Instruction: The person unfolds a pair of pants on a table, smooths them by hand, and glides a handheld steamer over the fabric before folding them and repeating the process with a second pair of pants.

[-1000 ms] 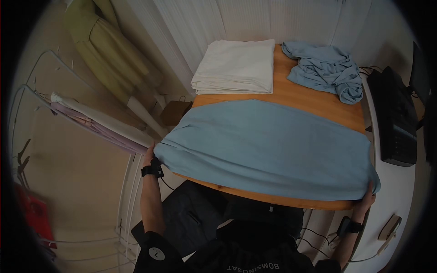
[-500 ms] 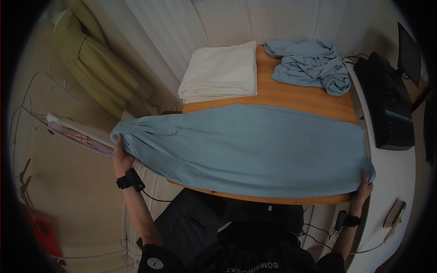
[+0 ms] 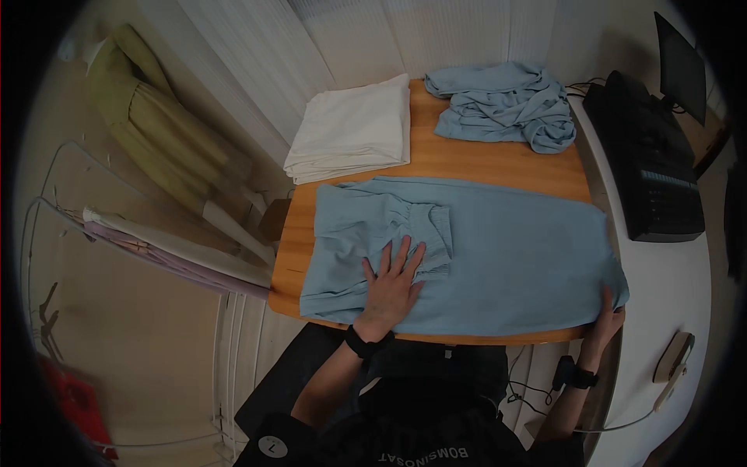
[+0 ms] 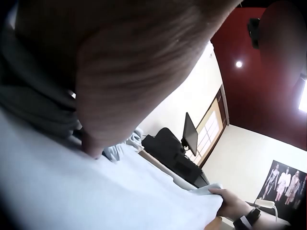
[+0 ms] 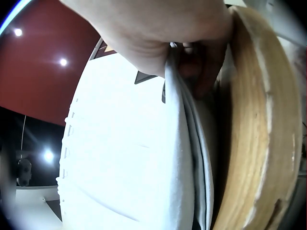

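A light-blue garment [image 3: 521,253] lies across the wooden table [image 3: 288,272], its left part folded over to the right. The gathered elastic end [image 3: 433,237] rests on top near the middle. Fingers spread, my left hand [image 3: 391,289] lies flat on the folded-over part, just short of the elastic. At the right front corner, my right hand [image 3: 604,321] pinches the garment's edge. The right wrist view shows several cloth layers [image 5: 184,143] in the right hand's grip beside the table's wooden edge [image 5: 261,120].
Behind the garment stand a folded white cloth stack [image 3: 354,128] and a crumpled blue garment [image 3: 510,105]. On the right, a white desk [image 3: 650,272] carries a black device with keys [image 3: 654,171] and a monitor [image 3: 681,66]. To the left are a clothes rack [image 3: 175,265] and a dressed mannequin [image 3: 152,117].
My left hand has carried the elastic end from beyond the table's left edge over to the right and laid it on the garment, letting go. The right hand keeps its hold at the corner.
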Demonstrator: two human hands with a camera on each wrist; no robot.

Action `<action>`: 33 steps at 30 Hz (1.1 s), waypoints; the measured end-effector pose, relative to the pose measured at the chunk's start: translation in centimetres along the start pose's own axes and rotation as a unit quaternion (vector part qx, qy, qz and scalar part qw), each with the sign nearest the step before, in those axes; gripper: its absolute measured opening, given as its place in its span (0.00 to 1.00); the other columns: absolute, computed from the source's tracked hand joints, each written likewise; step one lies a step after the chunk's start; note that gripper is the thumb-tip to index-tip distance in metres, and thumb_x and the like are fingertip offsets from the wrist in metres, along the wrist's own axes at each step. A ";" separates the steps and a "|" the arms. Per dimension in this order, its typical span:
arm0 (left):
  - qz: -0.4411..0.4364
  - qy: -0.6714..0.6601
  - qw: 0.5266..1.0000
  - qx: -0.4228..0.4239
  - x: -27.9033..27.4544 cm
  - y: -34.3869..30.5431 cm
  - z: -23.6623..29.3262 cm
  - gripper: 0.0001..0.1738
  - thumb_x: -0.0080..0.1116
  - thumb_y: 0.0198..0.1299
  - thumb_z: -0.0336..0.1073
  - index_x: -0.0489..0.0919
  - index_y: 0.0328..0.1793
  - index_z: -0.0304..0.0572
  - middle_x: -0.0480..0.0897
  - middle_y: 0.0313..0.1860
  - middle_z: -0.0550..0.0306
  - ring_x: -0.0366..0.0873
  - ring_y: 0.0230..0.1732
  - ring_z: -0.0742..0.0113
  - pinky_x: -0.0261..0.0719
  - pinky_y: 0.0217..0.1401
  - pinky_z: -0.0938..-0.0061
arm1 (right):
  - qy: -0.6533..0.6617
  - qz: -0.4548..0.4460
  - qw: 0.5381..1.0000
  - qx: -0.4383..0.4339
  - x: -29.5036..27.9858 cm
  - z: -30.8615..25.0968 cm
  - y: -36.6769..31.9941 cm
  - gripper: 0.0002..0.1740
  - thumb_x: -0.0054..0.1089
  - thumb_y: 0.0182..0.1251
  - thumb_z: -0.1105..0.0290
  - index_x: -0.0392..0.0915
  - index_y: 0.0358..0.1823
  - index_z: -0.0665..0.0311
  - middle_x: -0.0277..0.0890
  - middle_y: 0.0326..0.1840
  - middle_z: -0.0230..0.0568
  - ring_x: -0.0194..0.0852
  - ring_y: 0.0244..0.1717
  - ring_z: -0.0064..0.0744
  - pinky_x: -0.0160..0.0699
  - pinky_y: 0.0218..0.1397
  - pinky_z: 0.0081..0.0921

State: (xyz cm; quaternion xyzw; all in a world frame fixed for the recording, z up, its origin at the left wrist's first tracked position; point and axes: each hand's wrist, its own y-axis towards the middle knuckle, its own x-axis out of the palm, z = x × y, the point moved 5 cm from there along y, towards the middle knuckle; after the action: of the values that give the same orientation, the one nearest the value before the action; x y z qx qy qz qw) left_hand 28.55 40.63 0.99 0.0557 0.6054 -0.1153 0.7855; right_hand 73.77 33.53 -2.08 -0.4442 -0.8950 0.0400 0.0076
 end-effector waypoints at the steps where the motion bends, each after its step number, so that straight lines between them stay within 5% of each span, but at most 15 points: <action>1: 0.001 0.031 0.999 -0.025 0.0 -0.1 0.0 0.46 0.62 0.67 0.47 0.50 0.87 0.66 0.50 0.86 0.54 0.47 0.84 0.40 0.44 0.77 0.23 | 0.002 0.000 1.000 0.005 -0.1 0.1 -0.2 0.32 0.68 0.69 0.61 0.72 0.67 0.76 0.78 0.61 0.49 0.77 0.58 0.38 0.73 0.64 0.33; 5: -0.007 0.002 0.999 -0.048 -2.0 1.1 1.1 0.46 0.65 0.64 0.43 0.54 0.85 0.63 0.51 0.85 0.50 0.53 0.81 0.38 0.47 0.74 0.21 | 0.024 -0.017 1.000 -0.002 0.0 -0.1 0.2 0.31 0.67 0.70 0.62 0.72 0.67 0.76 0.78 0.62 0.47 0.77 0.58 0.36 0.72 0.65 0.32; 8: 0.021 0.035 0.998 0.041 -1.7 1.7 1.6 0.46 0.66 0.62 0.39 0.56 0.85 0.64 0.54 0.84 0.47 0.59 0.77 0.38 0.50 0.74 0.23 | 0.063 -0.033 0.997 -0.010 0.3 -0.5 0.1 0.30 0.67 0.70 0.63 0.73 0.66 0.75 0.79 0.61 0.46 0.77 0.57 0.35 0.71 0.65 0.30; 11: 0.061 -0.091 0.993 0.041 -3.5 1.3 1.5 0.45 0.65 0.62 0.35 0.58 0.84 0.65 0.55 0.84 0.48 0.60 0.76 0.38 0.52 0.76 0.27 | 0.046 -0.037 0.998 0.003 -0.4 0.7 0.4 0.27 0.66 0.71 0.64 0.74 0.65 0.75 0.80 0.59 0.45 0.77 0.56 0.33 0.71 0.65 0.28; 16: -0.012 0.028 0.998 0.049 -1.8 -0.4 0.9 0.43 0.63 0.62 0.33 0.61 0.83 0.68 0.54 0.84 0.49 0.57 0.79 0.41 0.53 0.79 0.32 | 0.157 -0.032 0.986 0.036 0.3 0.6 0.3 0.23 0.64 0.71 0.69 0.76 0.63 0.74 0.80 0.57 0.44 0.78 0.57 0.34 0.74 0.63 0.32; 28: 0.032 -0.025 0.996 0.074 -2.1 -2.2 1.0 0.34 0.59 0.70 0.46 0.65 0.80 0.54 0.53 0.84 0.46 0.52 0.81 0.37 0.52 0.79 0.32 | 0.219 -0.027 0.973 0.062 0.6 2.7 0.7 0.26 0.58 0.75 0.70 0.68 0.71 0.70 0.72 0.69 0.47 0.70 0.68 0.41 0.68 0.72 0.38; 32: 0.047 -0.033 0.994 0.091 -2.4 -3.6 -0.2 0.35 0.59 0.71 0.47 0.64 0.81 0.50 0.58 0.82 0.45 0.53 0.81 0.38 0.54 0.80 0.39 | 0.256 -0.019 0.964 0.067 7.8 -6.0 -2.3 0.27 0.59 0.76 0.67 0.68 0.73 0.69 0.73 0.67 0.45 0.71 0.67 0.40 0.69 0.72 0.36; 33: 0.061 -0.141 0.984 0.088 -2.7 -3.9 -1.0 0.35 0.57 0.72 0.48 0.63 0.81 0.48 0.63 0.79 0.44 0.58 0.79 0.41 0.57 0.80 0.45 | 0.240 -0.013 0.970 0.042 11.0 -8.8 -4.2 0.27 0.59 0.76 0.66 0.69 0.73 0.68 0.75 0.66 0.45 0.73 0.66 0.39 0.69 0.71 0.35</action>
State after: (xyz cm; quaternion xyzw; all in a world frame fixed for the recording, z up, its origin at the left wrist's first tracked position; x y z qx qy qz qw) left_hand 25.98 37.36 3.50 0.1448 0.4719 -0.1271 0.8603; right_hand 64.23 40.29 6.80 -0.4287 -0.8700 -0.0303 0.2417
